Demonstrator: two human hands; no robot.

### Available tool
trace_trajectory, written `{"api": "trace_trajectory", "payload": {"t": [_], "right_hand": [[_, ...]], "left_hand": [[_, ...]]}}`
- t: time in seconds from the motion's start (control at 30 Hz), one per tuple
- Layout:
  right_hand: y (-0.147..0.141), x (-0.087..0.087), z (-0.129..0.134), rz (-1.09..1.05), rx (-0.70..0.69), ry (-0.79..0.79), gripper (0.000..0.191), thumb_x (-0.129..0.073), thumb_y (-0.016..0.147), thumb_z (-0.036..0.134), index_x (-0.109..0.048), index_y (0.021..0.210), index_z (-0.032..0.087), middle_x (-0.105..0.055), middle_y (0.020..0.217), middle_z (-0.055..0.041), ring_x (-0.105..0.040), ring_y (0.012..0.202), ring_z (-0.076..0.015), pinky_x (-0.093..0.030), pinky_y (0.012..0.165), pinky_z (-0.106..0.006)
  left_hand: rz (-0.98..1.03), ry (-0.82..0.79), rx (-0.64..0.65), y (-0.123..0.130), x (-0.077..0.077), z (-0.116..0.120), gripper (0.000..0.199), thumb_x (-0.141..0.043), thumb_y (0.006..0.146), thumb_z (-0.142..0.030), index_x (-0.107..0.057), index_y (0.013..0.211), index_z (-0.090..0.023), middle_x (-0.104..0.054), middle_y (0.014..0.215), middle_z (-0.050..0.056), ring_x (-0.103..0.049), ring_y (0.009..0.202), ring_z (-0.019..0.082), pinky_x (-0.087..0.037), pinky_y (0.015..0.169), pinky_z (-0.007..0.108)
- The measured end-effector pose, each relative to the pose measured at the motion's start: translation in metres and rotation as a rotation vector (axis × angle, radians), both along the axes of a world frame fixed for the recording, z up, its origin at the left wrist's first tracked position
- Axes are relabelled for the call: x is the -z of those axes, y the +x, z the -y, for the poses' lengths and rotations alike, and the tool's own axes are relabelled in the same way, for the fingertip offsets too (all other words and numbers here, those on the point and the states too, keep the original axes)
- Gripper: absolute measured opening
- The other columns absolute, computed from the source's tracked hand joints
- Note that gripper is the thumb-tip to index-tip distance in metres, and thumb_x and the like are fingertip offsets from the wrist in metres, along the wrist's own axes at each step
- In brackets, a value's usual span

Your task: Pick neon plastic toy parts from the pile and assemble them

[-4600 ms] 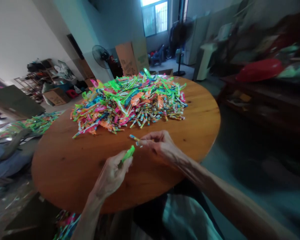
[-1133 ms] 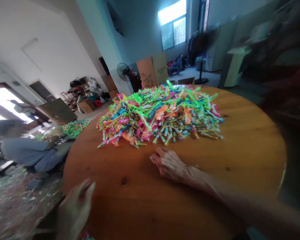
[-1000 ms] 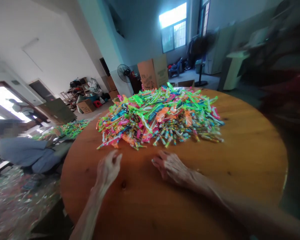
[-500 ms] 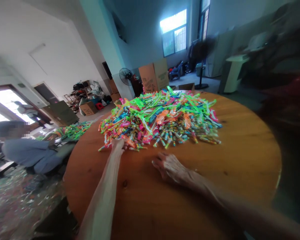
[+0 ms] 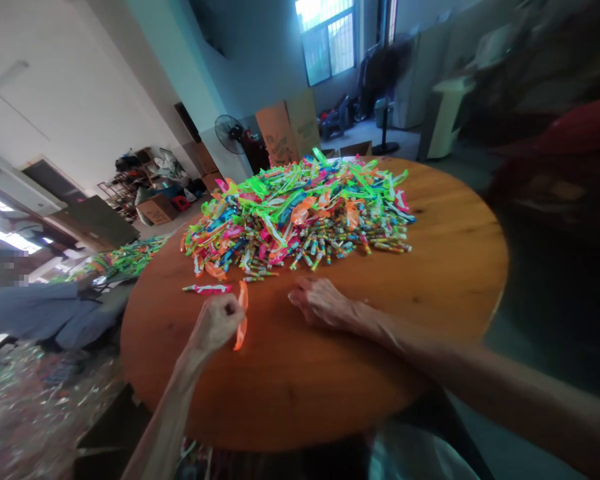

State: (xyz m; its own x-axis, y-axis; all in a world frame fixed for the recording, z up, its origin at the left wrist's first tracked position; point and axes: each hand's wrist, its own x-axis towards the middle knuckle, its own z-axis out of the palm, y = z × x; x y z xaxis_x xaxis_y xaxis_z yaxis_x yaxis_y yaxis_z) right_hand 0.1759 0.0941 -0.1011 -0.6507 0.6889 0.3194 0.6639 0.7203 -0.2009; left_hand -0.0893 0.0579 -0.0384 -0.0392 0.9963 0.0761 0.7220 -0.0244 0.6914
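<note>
Round wooden tabletop (image 5: 430,267), cluttered room behind, right side blurred. Left hand (image 5: 215,325) pinched an orange plastic strip (image 5: 241,325) above the near-left edge. Right hand (image 5: 321,304) lay flat near the centre, fingers curled, grip hidden. Pink strip (image 5: 207,289) lay just beyond; colourful heap (image 5: 300,213) toward the far edge.

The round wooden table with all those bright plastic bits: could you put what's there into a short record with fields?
surface: round wooden table
heap: big pile of neon green, pink, orange and blue plastic strips and small printed sticks, on the far half of the table
left hand: closed around one orange plastic strip, lifted near the table's front
right hand: resting palm down on the wood, just short of the pile, holding nothing
loose piece: pink plastic strip, lying apart from the pile
nearby: a person in grey, seated low at the left
</note>
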Motion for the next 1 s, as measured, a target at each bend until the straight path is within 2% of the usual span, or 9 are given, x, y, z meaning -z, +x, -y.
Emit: {"api": "trace_trajectory", "payload": {"t": [0.13, 0.2, 0.37, 0.57, 0.67, 0.77, 0.83, 0.9, 1.0], "right_hand": [[0.001, -0.001, 0.0, 0.033, 0.009, 0.001, 0.021, -0.049, 0.095, 0.02, -0.07, 0.095, 0.015, -0.064, 0.097, -0.0102, -0.042, 0.069, -0.0147, -0.013, 0.058, -0.033], [0.002, -0.002, 0.0, 0.047, 0.033, -0.006, 0.022, -0.048, 0.095, 0.02, -0.07, 0.097, 0.015, -0.064, 0.098, -0.0104, -0.04, 0.067, -0.0144, -0.014, 0.058, -0.033], [0.004, -0.007, 0.002, 0.047, 0.027, 0.001, 0.026, -0.045, 0.097, 0.021, -0.07, 0.094, 0.015, -0.064, 0.095, -0.0099, -0.039, 0.067, -0.0147, -0.013, 0.057, -0.033], [0.003, -0.005, 0.0, 0.032, 0.049, -0.022, 0.025, -0.047, 0.095, 0.022, -0.07, 0.095, 0.015, -0.065, 0.098, -0.0098, -0.037, 0.065, -0.0143, -0.013, 0.057, -0.033], [0.002, -0.002, 0.0, 0.026, 0.063, -0.024, 0.027, -0.045, 0.097, 0.024, -0.07, 0.095, 0.015, -0.065, 0.099, -0.0099, -0.036, 0.063, -0.0141, -0.012, 0.057, -0.033], [0.002, -0.001, 0.0, 0.015, 0.072, -0.019, 0.027, -0.044, 0.098, 0.024, -0.069, 0.095, 0.014, -0.064, 0.098, -0.01, -0.039, 0.065, -0.0147, -0.012, 0.056, -0.034], [0.002, -0.002, 0.0, 0.014, 0.066, -0.015, 0.025, -0.044, 0.097, 0.024, -0.068, 0.096, 0.014, -0.064, 0.099, -0.0102, -0.042, 0.068, -0.0154, -0.012, 0.056, -0.034], [0.001, -0.003, 0.001, 0.026, 0.057, -0.01, 0.024, -0.045, 0.097, 0.023, -0.067, 0.098, 0.015, -0.064, 0.101, -0.0107, -0.045, 0.071, -0.0164, -0.012, 0.056, -0.034], [0.0, -0.004, 0.002, 0.049, 0.058, 0.005, 0.023, -0.044, 0.096, 0.019, -0.066, 0.101, 0.014, -0.064, 0.104, -0.0121, -0.049, 0.075, -0.0178, -0.013, 0.056, -0.034]], "left_hand": [[-0.535, 0.098, 0.121, 0.024, 0.003, 0.009, 0.022, -0.062, 0.079, -0.03, -0.051, 0.064, -0.02, -0.049, 0.058, -0.002, -0.038, 0.055, 0.013, -0.019, 0.058, 0.029], [-0.668, 0.056, 0.177, 0.035, 0.005, 0.009, 0.019, -0.061, 0.085, -0.033, -0.053, 0.073, -0.02, -0.055, 0.065, 0.0, -0.046, 0.059, 0.015, -0.022, 0.059, 0.028], [-0.606, 0.006, 0.137, 0.044, 0.012, 0.004, 0.023, -0.064, 0.087, -0.041, -0.054, 0.08, -0.021, -0.056, 0.065, -0.001, -0.053, 0.062, 0.017, -0.029, 0.061, 0.027], [-0.349, 0.094, 0.1, 0.016, 0.008, 0.005, 0.038, -0.051, 0.094, -0.052, -0.063, 0.077, -0.02, -0.059, 0.063, -0.001, -0.057, 0.061, 0.016, -0.038, 0.06, 0.026], [-0.406, 0.174, 0.116, 0.0, 0.005, 0.012, 0.028, -0.051, 0.092, -0.039, -0.07, 0.102, -0.02, -0.068, 0.081, 0.003, -0.062, 0.07, 0.018, -0.045, 0.069, 0.028], [-0.52, 0.196, 0.271, -0.005, 0.006, 0.022, 0.041, -0.05, 0.09, -0.029, -0.065, 0.127, -0.022, -0.07, 0.102, 0.007, -0.065, 0.085, 0.02, -0.048, 0.08, 0.032], [-0.564, 0.175, 0.247, -0.004, 0.007, 0.026, 0.037, -0.051, 0.091, -0.032, -0.066, 0.123, -0.022, -0.07, 0.102, 0.008, -0.066, 0.087, 0.022, -0.048, 0.08, 0.032], [-0.575, 0.126, 0.125, 0.0, 0.008, 0.026, 0.03, -0.053, 0.092, -0.042, -0.07, 0.104, -0.02, -0.071, 0.09, 0.006, -0.066, 0.081, 0.021, -0.046, 0.074, 0.031], [-0.622, 0.019, 0.036, 0.011, 0.012, 0.017, 0.043, -0.05, 0.093, -0.055, -0.062, 0.071, -0.021, -0.064, 0.068, 0.003, -0.061, 0.068, 0.02, -0.038, 0.063, 0.03]]}}
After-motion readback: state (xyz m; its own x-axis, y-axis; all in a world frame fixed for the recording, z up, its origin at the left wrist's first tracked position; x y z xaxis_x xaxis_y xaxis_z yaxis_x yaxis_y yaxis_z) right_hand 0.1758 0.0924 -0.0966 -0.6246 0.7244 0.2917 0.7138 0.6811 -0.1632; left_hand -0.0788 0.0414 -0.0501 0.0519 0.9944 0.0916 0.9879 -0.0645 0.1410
